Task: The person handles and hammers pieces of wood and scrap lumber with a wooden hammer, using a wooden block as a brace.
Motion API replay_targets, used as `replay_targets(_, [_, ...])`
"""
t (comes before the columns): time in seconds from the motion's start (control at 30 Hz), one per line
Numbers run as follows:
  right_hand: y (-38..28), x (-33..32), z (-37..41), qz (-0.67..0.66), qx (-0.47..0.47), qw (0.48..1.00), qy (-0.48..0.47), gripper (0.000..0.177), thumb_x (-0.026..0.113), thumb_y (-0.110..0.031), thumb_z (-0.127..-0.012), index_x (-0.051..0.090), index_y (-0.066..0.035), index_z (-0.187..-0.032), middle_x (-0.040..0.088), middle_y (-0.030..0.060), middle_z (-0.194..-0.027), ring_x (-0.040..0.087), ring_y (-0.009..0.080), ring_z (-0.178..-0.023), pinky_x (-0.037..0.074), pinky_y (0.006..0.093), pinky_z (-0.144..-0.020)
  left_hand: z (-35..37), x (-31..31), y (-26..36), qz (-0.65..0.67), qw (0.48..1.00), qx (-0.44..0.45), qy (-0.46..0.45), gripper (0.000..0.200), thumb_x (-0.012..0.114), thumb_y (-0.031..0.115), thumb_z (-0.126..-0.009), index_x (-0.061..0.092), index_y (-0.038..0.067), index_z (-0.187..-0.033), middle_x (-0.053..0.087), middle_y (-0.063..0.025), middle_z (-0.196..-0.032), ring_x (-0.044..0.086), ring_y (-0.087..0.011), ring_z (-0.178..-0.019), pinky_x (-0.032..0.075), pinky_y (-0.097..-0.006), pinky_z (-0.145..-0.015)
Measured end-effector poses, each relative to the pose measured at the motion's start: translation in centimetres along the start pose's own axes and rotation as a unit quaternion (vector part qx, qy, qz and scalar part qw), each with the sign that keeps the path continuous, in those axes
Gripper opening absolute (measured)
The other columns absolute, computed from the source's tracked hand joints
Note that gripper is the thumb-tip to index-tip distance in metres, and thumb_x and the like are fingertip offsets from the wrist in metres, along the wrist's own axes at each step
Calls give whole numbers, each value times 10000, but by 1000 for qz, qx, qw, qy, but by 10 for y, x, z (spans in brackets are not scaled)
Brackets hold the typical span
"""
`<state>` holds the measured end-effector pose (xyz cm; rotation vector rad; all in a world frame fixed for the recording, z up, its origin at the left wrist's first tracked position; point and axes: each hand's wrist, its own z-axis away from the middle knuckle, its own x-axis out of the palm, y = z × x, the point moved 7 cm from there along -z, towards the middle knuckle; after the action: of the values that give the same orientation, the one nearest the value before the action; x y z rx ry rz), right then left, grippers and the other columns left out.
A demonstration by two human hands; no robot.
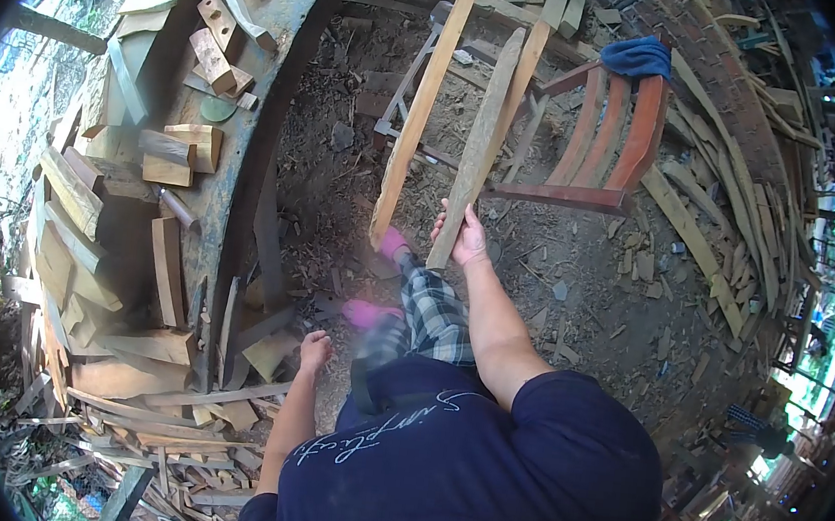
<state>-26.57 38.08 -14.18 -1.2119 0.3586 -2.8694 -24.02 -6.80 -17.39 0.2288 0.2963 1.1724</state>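
My right hand (464,233) is wrapped round the lower end of a long, rough grey-brown plank (479,141). The plank slants up and away, its far part beside a lighter board (517,94). Another long pale board (422,110) leans to the left, its near end by my pink shoe (394,242). My left hand (315,350) hangs low at my left side, its fingers curled, with nothing visible in them.
A reddish-brown wooden chair frame (606,128) lies at the upper right with a blue cloth (636,56) on it. On the left, a long bench (247,154) bears wood blocks (168,157). Planks (695,247) and scraps cover the ground to the right.
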Motion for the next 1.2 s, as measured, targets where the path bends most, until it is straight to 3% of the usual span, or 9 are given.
replay_targets(0.2, [5,-2,-11,96,15,993,63,372,671,-362,-907,585,-82,-1136,587,77,-873,603,247,-780,530,417,-729,0,-6,-3,3,1000,14,1,402,561,72,-895,471,19,-1284,575,-13,-781,570,-108,-612,472,-231,-531])
replay_targets(0.27, [4,-1,-9,159,-5,981,107,279,728,-263,-869,582,-93,-1035,614,87,-875,648,277,-837,547,431,-755,0,-9,-5,9,1000,9,10,386,564,76,-895,482,27,-1269,578,-13,-788,575,-111,-619,478,-231,-535])
replay_targets(0.3, [3,6,-10,169,-3,983,66,280,738,-215,-855,563,-95,-1037,644,106,-933,671,300,-903,557,441,-791,0,-10,-6,10,1000,10,12,386,564,76,-895,482,27,-1269,578,-13,-788,575,-111,-619,478,-231,-535])
replay_targets(0.43, [2,13,-5,230,-42,968,96,314,707,-283,-886,549,-85,-1072,657,126,-975,674,307,-910,562,446,-797,4,-11,-9,18,1000,13,10,401,578,94,-893,484,26,-1276,586,-18,-795,587,-115,-628,477,-235,-530])
replay_targets(0.6, [21,-1,-27,93,24,995,37,348,546,-373,-983,517,-48,-1102,649,171,-995,655,348,-961,551,485,-844,7,-14,-20,17,1000,12,15,409,587,113,-892,488,26,-1280,596,-23,-804,600,-118,-642,474,-238,-528])
replay_targets(0.8, [16,6,-26,210,-31,974,78,263,598,-244,-965,492,-57,-1117,621,162,-1029,648,360,-984,542,511,-847,5,-14,-28,-5,1000,8,10,391,586,112,-894,495,32,-1266,594,-13,-795,599,-120,-634,476,-238,-528])
replay_targets(1.0, [10,14,-21,206,0,976,74,270,664,-138,-907,499,-79,-1112,629,131,-971,669,330,-879,555,508,-789,16,-8,-19,10,1000,14,23,371,579,112,-904,498,41,-1259,599,-14,-806,602,-125,-642,488,-249,-544])
replay_targets(1.13, [7,0,-28,215,3,972,92,267,653,-126,-908,492,-65,-1112,632,146,-975,670,334,-899,552,507,-800,19,-8,-14,46,999,21,21,357,586,77,-877,529,5,-1222,616,-64,-854,603,-149,-636,481,-269,-524])
replay_targets(1.2, [5,-7,-40,241,-27,968,57,282,589,-261,-950,505,-44,-1109,639,176,-989,669,346,-920,550,517,-803,19,-8,-15,44,999,22,16,355,587,79,-879,530,6,-1221,615,-62,-854,603,-148,-639,491,-271,-534])
